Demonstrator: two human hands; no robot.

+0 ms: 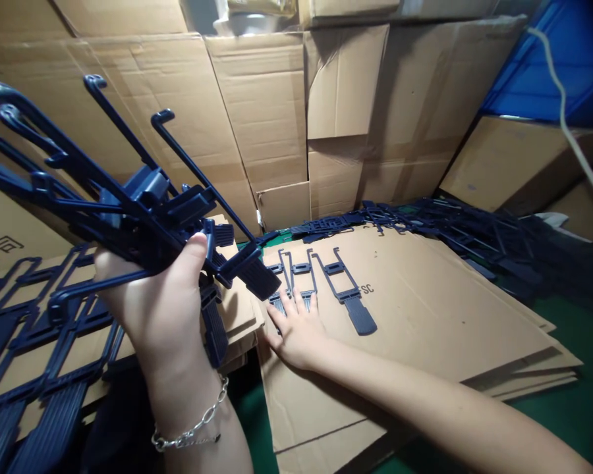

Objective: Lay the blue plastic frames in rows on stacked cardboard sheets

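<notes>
While at frame centre the right hand (296, 332) lies open-fingered on flat clips (294, 280), left hand (153, 303) at lower left, fist tight around a clip bundle (128, 204).

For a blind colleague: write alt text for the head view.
The left hand grips a bundle of dark blue plastic clip parts, while the right hand presses on two of three more parts lying on flat brown cardboard.

A packing workshop or storeroom is indicated by stacked cardboard boxes (257, 112), flattened cardboard sheets (425, 309) and heaped blue plastic parts (474, 230).
</notes>
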